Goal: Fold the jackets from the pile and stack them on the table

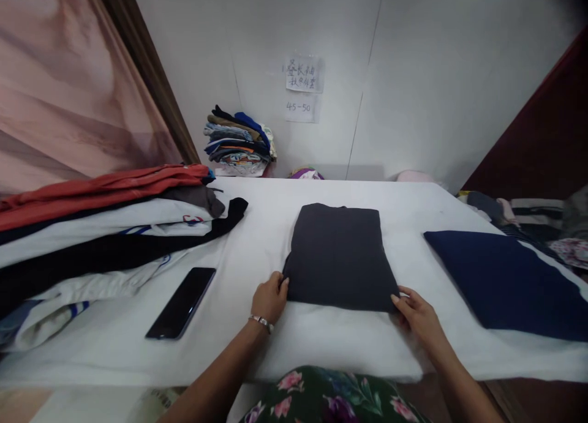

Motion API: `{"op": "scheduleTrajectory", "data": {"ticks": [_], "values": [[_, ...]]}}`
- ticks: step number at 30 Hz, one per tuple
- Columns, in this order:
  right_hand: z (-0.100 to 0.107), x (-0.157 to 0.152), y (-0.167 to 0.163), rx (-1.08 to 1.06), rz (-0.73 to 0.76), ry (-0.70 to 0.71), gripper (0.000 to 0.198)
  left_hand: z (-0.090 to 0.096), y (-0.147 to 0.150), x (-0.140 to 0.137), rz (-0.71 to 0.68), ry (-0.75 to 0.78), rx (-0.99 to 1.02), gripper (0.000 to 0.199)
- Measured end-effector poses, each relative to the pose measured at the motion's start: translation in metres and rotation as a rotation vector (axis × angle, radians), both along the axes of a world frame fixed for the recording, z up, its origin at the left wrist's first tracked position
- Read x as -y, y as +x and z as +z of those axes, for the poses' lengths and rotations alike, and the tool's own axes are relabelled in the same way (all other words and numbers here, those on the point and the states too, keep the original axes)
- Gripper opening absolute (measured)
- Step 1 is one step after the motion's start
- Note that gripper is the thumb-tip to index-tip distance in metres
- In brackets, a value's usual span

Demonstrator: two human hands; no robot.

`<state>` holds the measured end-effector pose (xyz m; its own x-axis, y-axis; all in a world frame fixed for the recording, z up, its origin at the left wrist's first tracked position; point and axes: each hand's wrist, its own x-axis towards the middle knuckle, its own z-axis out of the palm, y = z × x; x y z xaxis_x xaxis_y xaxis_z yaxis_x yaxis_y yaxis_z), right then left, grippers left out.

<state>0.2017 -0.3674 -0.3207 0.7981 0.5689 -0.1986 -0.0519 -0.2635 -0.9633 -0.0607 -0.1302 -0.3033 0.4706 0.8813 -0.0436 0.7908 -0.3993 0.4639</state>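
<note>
While the grey folded garment (340, 258) extends straight ahead, left hand (270, 297) and right hand (417, 313) pinch its near corners.

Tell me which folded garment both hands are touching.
The dark grey garment: the left hand and right hand hold its near corners; the navy one lies untouched.

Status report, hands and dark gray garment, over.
Left hand pinches near-left corner; right hand, near-right corner. Dark gray garment folded flat on white table. Phone lies left, apart from it.
</note>
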Motion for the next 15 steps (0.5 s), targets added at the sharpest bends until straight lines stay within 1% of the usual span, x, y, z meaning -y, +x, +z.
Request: {"op": "scheduleTrajectory", "data": {"ticks": [3,6,8,11,13,15], "values": [[0.002,0.004,0.019,0.161,0.029,-0.042,0.056,0.012,-0.001,-0.009,-0.031,-0.092,0.005,0.018],[0.011,-0.01,0.043,0.263,0.022,-0.059,0.062,0.024,0.01,-0.028,-0.053,-0.185,0.07,0.028],[0.019,-0.033,0.058,0.257,0.032,-0.05,0.065,0.028,0.026,-0.044,-0.045,-0.223,0.143,0.034],[0.031,-0.079,0.076,0.168,0.036,-0.052,0.068,0.027,0.055,-0.065,-0.013,-0.24,0.234,0.035],[0.036,-0.111,0.087,0.184,0.019,-0.116,0.068,0.022,0.071,-0.072,0.002,-0.231,0.243,0.033],[0.041,-0.139,0.099,0.269,-0.016,-0.189,0.066,0.017,0.08,-0.073,0.013,-0.208,0.229,0.032]]}}
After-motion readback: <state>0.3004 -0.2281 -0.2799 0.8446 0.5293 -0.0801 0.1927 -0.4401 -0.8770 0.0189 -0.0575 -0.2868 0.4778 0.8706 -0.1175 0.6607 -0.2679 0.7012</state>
